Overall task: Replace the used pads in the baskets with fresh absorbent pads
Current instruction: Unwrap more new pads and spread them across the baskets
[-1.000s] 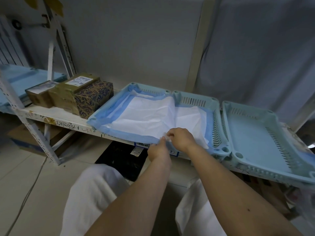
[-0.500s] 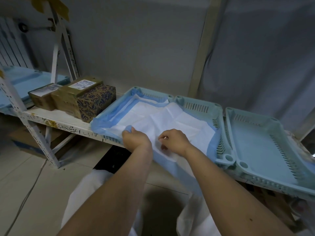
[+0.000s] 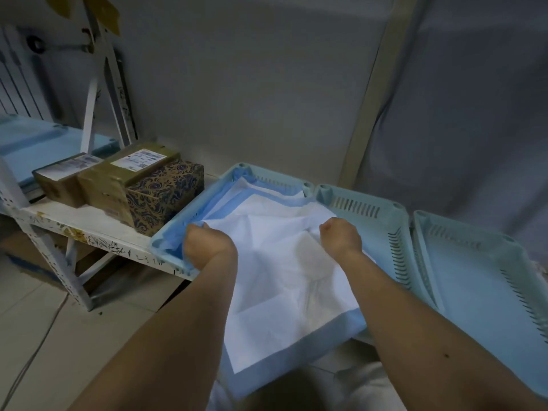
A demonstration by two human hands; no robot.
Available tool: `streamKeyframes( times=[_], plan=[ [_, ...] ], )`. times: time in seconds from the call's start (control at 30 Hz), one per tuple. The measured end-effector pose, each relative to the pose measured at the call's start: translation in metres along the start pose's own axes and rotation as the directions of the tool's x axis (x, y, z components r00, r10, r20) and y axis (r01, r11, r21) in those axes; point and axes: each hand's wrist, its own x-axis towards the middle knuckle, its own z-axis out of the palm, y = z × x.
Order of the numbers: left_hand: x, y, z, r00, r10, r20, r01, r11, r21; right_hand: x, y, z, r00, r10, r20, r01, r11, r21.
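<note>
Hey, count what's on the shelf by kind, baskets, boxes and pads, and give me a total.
Baskets: 2, the basket with pads and the bare basket.
Boxes: 2, the patterned box and the small brown box.
Pads: at least 2, the top pad and the under pad.
Total: 6

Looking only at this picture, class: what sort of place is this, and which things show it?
Probably a storeroom or utility room. A scuffed white metal shelf rack holds taped cardboard boxes and slotted plastic baskets; a cloth curtain hangs behind, above a tiled floor.

Grey wall (image 3: 252,84), tiled floor (image 3: 44,336), scuffed white shelf (image 3: 98,229), dim light.
</note>
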Motion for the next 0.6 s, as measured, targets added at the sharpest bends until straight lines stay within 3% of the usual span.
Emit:
streamKeyframes(
  times=[0.33, 0.6],
  plan=[
    [0.040, 0.011, 0.062, 0.984, 0.133, -0.116, -0.118, 0.985, 0.128, 0.098, -0.007, 0.022, 0.982, 0.144, -0.122, -0.148, 0.989, -0.023],
    [0.066, 0.003, 0.105, 0.978, 0.147, -0.148, -0.114, 0.971, 0.211, 0.170, -0.004, 0.051, 0.973, 0.178, 0.144, -0.187, 0.981, 0.051]
  ],
)
